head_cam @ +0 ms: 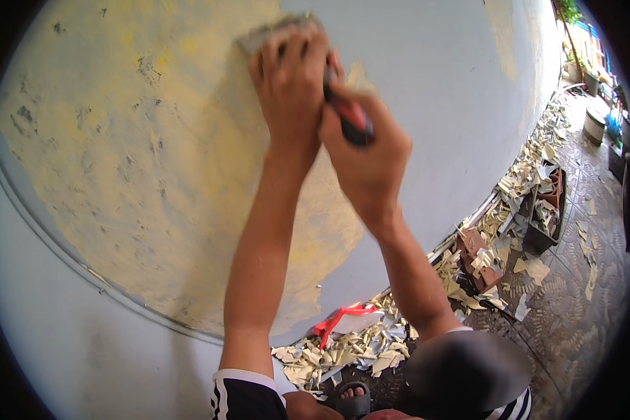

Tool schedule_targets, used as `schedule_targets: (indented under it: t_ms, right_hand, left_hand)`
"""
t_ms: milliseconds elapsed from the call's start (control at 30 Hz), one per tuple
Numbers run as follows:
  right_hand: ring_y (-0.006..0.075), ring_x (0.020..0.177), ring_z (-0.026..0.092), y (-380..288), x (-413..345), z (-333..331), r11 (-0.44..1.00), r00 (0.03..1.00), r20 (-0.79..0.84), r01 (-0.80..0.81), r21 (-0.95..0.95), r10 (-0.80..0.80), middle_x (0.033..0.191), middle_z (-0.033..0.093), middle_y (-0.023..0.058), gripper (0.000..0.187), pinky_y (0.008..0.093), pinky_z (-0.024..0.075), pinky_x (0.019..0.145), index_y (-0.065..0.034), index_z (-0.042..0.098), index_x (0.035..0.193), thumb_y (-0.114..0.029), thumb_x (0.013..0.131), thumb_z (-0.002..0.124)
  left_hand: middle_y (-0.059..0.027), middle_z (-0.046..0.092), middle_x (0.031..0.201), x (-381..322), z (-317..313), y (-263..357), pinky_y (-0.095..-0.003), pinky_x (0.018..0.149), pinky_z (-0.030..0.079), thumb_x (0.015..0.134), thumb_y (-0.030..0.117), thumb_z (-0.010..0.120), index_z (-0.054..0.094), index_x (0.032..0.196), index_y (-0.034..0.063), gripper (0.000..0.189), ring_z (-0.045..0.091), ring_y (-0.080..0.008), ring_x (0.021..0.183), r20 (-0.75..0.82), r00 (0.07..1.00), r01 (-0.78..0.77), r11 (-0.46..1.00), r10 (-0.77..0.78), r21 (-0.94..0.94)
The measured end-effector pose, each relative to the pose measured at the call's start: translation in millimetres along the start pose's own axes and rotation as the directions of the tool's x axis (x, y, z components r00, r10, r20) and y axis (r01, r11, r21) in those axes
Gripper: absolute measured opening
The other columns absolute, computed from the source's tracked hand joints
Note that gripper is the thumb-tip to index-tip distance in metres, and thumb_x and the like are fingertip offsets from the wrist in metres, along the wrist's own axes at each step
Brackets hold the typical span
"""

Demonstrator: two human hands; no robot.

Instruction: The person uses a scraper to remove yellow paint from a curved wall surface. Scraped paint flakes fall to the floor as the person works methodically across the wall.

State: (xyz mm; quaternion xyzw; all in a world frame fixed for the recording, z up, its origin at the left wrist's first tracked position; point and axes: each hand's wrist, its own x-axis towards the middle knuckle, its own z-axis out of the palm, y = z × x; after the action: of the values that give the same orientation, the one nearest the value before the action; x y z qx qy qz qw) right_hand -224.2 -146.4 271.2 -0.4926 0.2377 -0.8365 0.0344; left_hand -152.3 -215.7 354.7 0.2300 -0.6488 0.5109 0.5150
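Note:
A broad-bladed paint scraper with a black and red handle lies against a wall near the top of the view. My right hand is closed around its handle. Over the blade, my left hand holds on with bent fingers, covering much of the metal. Motion blurs the blade's edge. Pale blue-grey paint covers the right part of the wall. To the left, a large stripped area shows yellowish, with dark pits and scratches. The ragged paint border runs beneath and beside my hands.
Paint flakes pile along the wall's foot, with a red plastic strip among them. Farther right are a reddish-brown brick-like block and a dark planter box holding debris. A bucket stands on the patterned paving.

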Motion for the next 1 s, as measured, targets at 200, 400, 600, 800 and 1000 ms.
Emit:
schedule_targets:
  t_ms: [200,400,600,800,1000]
  right_hand:
    - [0.0164,0.075,0.074,-15,-5,-14,0.996,0.996,0.033,-0.083,-0.030,0.084,0.093,0.078,0.0161,0.026,0.0287,0.0565,0.070,-0.0036,0.074,0.116,-0.007,0.090,0.076]
    - [0.0092,0.097,0.067,4,-103,-47,0.954,0.955,-0.008,-0.298,-0.024,0.298,0.106,0.077,0.0122,0.029,0.0255,0.0555,0.086,0.0062,0.071,0.121,0.005,0.092,0.073]
    - [0.0033,0.083,0.064,1,-48,-31,0.959,0.953,-0.114,-0.285,-0.009,0.282,0.089,0.076,0.0091,0.029,0.0212,0.0535,0.070,0.0024,0.072,0.121,0.004,0.092,0.074]
    - [0.0021,0.076,0.057,12,-87,-50,0.969,0.974,-0.045,-0.224,-0.108,0.220,0.083,0.072,0.0050,0.030,0.0210,0.0523,0.066,0.0030,0.072,0.120,0.001,0.090,0.076]
    - [0.0012,0.072,0.058,16,-60,-47,0.972,0.977,-0.106,-0.198,-0.128,0.185,0.081,0.071,0.0054,0.030,0.0209,0.0503,0.062,0.0007,0.073,0.119,0.002,0.089,0.077]
  left_hand:
    - [-0.0024,0.069,0.109,-16,-13,12,-0.0438,0.097,0.042,0.086,0.015,0.070,0.069,0.100,0.0104,0.015,0.059,-0.0257,0.109,0.100,0.994,0.050,0.999,-0.049,-0.005]
    - [-0.0003,0.073,0.114,-104,-34,60,-0.0391,0.097,0.041,0.076,0.011,0.072,0.068,0.085,0.0139,0.010,0.061,-0.0215,0.114,0.217,0.975,0.072,0.991,-0.047,-0.111]
    - [-0.0013,0.072,0.110,-49,-4,46,-0.0388,0.096,0.041,0.077,0.013,0.071,0.068,0.085,0.0138,0.009,0.062,-0.0210,0.111,0.251,0.968,0.017,0.983,0.030,-0.185]
    - [0.0007,0.064,0.092,-97,-11,63,-0.0392,0.094,0.042,0.077,0.012,0.070,0.062,0.082,0.0143,0.009,0.059,-0.0219,0.104,0.148,0.989,0.034,0.981,-0.006,-0.191]
    - [0.0007,0.066,0.097,-66,0,57,-0.0394,0.094,0.041,0.076,0.014,0.070,0.062,0.083,0.0157,0.011,0.059,-0.0222,0.106,0.221,0.975,0.024,0.967,0.034,-0.254]
